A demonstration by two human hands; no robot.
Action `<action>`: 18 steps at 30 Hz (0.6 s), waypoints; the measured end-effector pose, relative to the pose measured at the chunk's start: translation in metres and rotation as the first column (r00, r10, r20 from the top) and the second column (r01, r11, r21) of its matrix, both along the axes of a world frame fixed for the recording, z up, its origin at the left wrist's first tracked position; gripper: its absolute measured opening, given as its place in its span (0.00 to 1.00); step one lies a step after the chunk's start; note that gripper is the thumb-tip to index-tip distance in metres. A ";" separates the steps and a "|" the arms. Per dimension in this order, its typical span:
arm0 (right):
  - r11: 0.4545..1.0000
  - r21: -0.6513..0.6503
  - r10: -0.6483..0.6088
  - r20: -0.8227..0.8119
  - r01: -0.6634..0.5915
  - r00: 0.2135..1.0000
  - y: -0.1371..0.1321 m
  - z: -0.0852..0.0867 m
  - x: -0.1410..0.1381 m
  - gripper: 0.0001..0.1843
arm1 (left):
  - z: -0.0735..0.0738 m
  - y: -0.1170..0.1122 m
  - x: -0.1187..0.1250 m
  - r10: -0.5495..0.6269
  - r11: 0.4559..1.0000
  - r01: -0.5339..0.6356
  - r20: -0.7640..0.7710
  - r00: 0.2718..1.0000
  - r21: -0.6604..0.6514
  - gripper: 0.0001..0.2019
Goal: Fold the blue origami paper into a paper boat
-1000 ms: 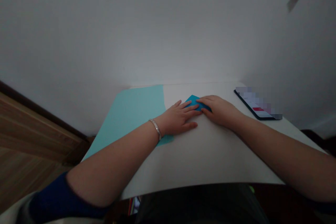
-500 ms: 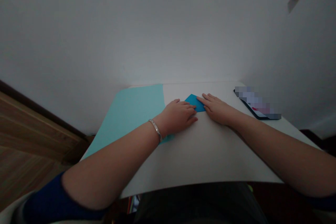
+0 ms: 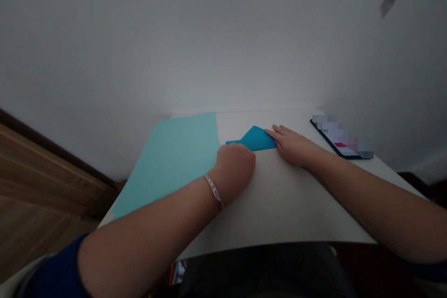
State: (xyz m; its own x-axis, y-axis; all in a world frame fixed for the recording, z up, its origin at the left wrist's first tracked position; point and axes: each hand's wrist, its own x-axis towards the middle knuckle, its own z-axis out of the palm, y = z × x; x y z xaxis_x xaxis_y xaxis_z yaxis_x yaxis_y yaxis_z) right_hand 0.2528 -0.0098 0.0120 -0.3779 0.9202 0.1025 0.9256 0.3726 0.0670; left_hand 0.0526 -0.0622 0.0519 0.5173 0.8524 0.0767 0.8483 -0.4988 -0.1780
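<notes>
A folded sheet of blue paper (image 3: 258, 140) lies flat on the white table, with a peak at its far side and a narrow strip running out to the left. My left hand (image 3: 236, 164), a bracelet at its wrist, is closed like a fist over the near left part of the paper. Its fingertips are hidden beneath it, so whether they pinch the paper does not show. Fingers stretched out, my right hand (image 3: 290, 145) rests flat at the paper's right corner, the index finger touching its edge.
Pale turquoise paper or board (image 3: 178, 153) covers the left part of the white table (image 3: 279, 205). A phone (image 3: 344, 142) with a blurred screen lies near the right edge. Behind the table rises a grey wall (image 3: 223, 37); a wooden panel (image 3: 42, 172) stands at the left.
My left hand has gone from flat, spread fingers to a closed fist and shifted slightly left and nearer. More of the blue paper now shows, including its left strip. My right hand has barely moved.
</notes>
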 end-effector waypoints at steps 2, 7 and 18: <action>1.000 0.001 -0.012 -0.004 0.012 1.000 0.001 0.000 0.000 0.31 | 0.000 -0.001 0.001 0.043 0.999 -0.043 0.004 0.999 -0.015 0.15; 1.000 -0.003 -0.013 -0.032 0.013 0.999 0.001 0.000 0.000 0.31 | 0.001 -0.002 0.002 0.107 0.994 -0.107 0.008 0.994 -0.027 0.15; 0.994 -0.038 -0.096 0.062 0.098 0.994 -0.005 0.010 0.001 0.31 | 0.012 -0.004 0.005 0.127 0.985 -0.144 -0.160 0.979 -0.099 0.14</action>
